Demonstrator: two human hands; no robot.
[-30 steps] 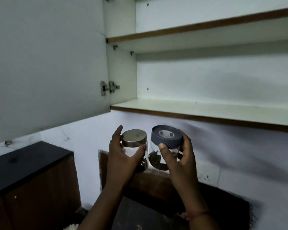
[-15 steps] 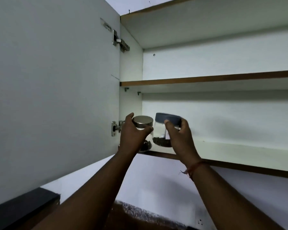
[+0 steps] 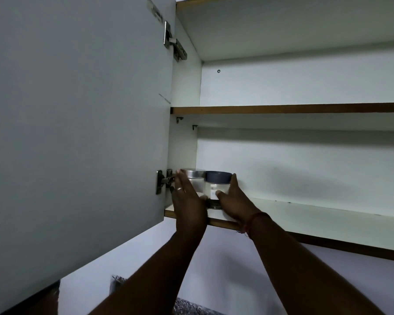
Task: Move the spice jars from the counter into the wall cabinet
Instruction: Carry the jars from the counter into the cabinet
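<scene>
Two clear spice jars stand side by side on the left end of the wall cabinet's bottom shelf (image 3: 316,215), close to the cabinet's left wall. One has a silver lid (image 3: 195,175), the other a dark blue lid (image 3: 218,177). My left hand (image 3: 188,202) wraps the silver-lidded jar from the left, fingers stretched up along its side. My right hand (image 3: 236,201) cups the blue-lidded jar from the right, thumb on its front. The lower parts of both jars are hidden behind my hands.
The grey cabinet door (image 3: 77,133) hangs open on the left, its lower hinge (image 3: 162,181) just beside my left hand. A second shelf (image 3: 282,109) runs above. The bottom shelf stretches bare to the right. A speckled counter edge (image 3: 191,309) shows far below.
Both hands have carried the jars up from below the cabinet and onto the left end of the bottom shelf. My view has tilted upward.
</scene>
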